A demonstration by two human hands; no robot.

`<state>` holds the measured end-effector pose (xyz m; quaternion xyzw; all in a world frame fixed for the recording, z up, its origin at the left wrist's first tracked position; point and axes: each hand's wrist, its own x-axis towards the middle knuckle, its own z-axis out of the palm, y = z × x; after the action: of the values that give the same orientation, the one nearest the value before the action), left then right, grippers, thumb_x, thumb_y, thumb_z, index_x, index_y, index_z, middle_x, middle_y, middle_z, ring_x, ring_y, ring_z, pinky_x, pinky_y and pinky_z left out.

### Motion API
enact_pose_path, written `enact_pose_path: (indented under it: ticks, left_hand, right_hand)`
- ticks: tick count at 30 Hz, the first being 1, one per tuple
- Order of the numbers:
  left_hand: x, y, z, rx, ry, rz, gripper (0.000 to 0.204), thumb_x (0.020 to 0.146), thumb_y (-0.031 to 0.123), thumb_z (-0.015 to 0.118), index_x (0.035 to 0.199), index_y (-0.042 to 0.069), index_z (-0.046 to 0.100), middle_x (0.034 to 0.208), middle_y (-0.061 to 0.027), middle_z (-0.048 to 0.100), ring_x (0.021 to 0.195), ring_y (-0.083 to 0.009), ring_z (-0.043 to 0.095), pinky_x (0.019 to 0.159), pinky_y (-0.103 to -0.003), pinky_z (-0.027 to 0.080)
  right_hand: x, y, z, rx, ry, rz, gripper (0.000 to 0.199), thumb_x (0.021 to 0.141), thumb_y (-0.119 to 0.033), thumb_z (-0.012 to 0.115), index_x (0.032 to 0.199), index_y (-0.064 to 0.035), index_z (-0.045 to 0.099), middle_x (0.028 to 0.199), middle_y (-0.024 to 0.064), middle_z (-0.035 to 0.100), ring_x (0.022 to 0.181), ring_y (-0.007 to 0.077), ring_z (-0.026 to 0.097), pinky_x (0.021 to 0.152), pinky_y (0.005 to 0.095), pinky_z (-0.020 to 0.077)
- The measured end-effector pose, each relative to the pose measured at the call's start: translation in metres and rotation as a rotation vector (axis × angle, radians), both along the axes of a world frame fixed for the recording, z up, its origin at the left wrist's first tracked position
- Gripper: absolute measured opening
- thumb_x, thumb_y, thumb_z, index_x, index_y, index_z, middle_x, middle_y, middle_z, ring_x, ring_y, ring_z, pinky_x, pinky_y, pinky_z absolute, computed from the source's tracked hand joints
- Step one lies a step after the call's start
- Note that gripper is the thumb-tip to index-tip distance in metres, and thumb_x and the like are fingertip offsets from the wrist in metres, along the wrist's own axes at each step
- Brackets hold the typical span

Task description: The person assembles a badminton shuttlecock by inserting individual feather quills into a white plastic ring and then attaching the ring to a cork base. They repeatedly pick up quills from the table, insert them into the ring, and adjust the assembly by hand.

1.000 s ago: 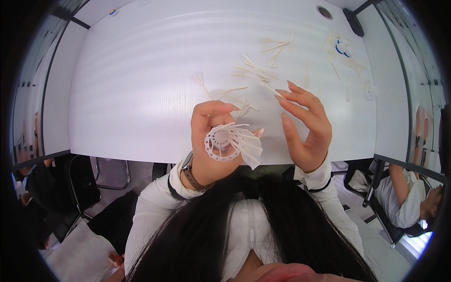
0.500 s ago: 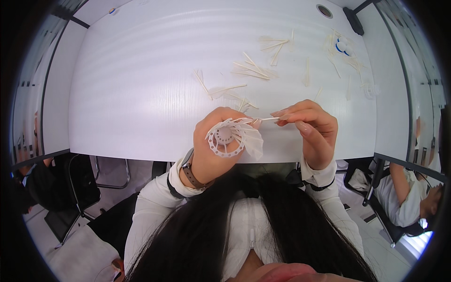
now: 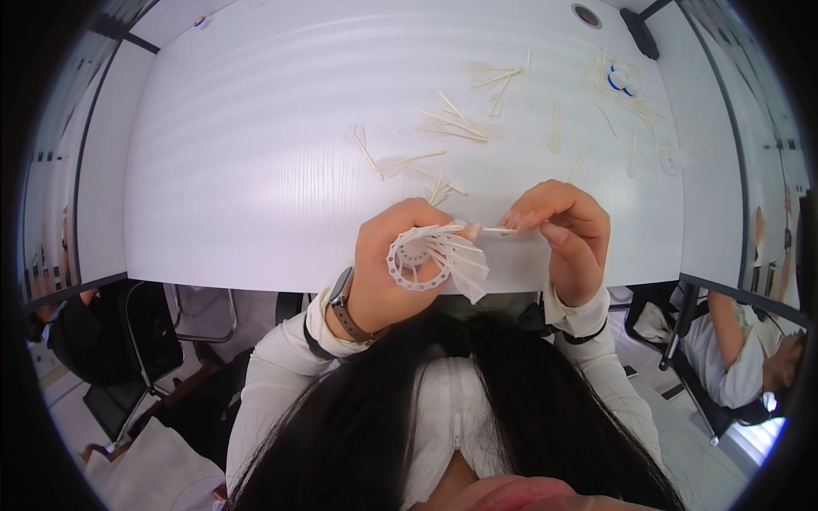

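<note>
White ring (image 3: 417,266) with feathers (image 3: 464,264) fanned from it, held above near tabletop (image 3: 256,170) edge. Left hand (image 3: 396,277) closed around ring. Right hand (image 3: 562,238) just right, fingertips pinched on thin feather quill (image 3: 497,231) touching ring's top. Loose feathers (image 3: 456,123) scattered farther across tabletop.

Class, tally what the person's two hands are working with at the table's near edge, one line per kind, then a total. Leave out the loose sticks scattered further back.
White perforated ring with slats fanned from it, held in the left hand: 1
Thin pale stick, pinched in the right hand: 1
Hands: 2
Total: 4
</note>
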<state>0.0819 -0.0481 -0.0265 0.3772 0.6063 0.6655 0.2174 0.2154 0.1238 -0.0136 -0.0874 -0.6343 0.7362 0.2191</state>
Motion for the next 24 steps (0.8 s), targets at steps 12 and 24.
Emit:
enact_pose_path:
  ticks: [12, 24]
  left_hand:
    - [0.0, 0.002, -0.008, -0.017, 0.036, -0.042, 0.018, 0.088, 0.01, 0.076, 0.092, 0.003, 0.061, 0.076, -0.004, 0.066, 0.066, -0.0068, 0.062, 0.058, -0.022, 0.048]
    - [-0.002, 0.0, -0.008, -0.022, 0.172, -0.031, 0.027, 0.086, 0.003, 0.076, 0.106, 0.001, 0.058, 0.083, -0.0031, 0.064, 0.073, -0.0061, 0.061, 0.065, -0.021, 0.048]
  right_hand:
    - [-0.01, -0.001, 0.01, 0.479, -0.036, 0.04, 0.02, 0.078, 0.008, 0.071, 0.096, -0.0006, 0.076, 0.082, 0.0083, 0.074, 0.072, 0.0169, 0.066, 0.068, 0.0265, 0.0482]
    - [-0.008, -0.007, 0.008, 0.382, -0.198, 0.068, 0.014, 0.08, 0.006, 0.074, 0.094, 0.0023, 0.074, 0.091, 0.0109, 0.074, 0.078, 0.0166, 0.07, 0.07, 0.0276, 0.054]
